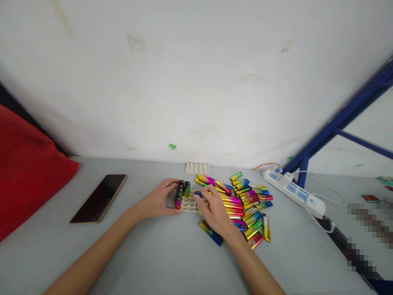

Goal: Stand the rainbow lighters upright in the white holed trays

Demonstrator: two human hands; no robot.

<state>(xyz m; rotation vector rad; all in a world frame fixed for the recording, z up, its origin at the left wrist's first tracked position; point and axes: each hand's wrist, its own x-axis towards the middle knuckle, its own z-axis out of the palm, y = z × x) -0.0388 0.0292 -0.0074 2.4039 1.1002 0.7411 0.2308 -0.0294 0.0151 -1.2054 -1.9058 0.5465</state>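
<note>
Several metallic rainbow-coloured lighters [178, 195] with black tops stand upright in the left part of a white tray with holes [189, 206]. My left hand [157, 200] spans the tray's left end, its thumb at the near edge and its fingers at the far side, by the standing lighters. Over the right part of the tray, my right hand [215, 209] pinches a lighter [198, 193] with a dark top; its body is mostly hidden by the fingers. A heap of loose lighters [235, 207] lies flat just right of the tray, partly behind my right hand.
Against the wall lies another white holed tray [197, 168]. On the left are a dark phone [100, 198] and a red cloth [29, 159]. A white power strip [293, 191] with cables lies at right, beside a blue metal frame [319, 139].
</note>
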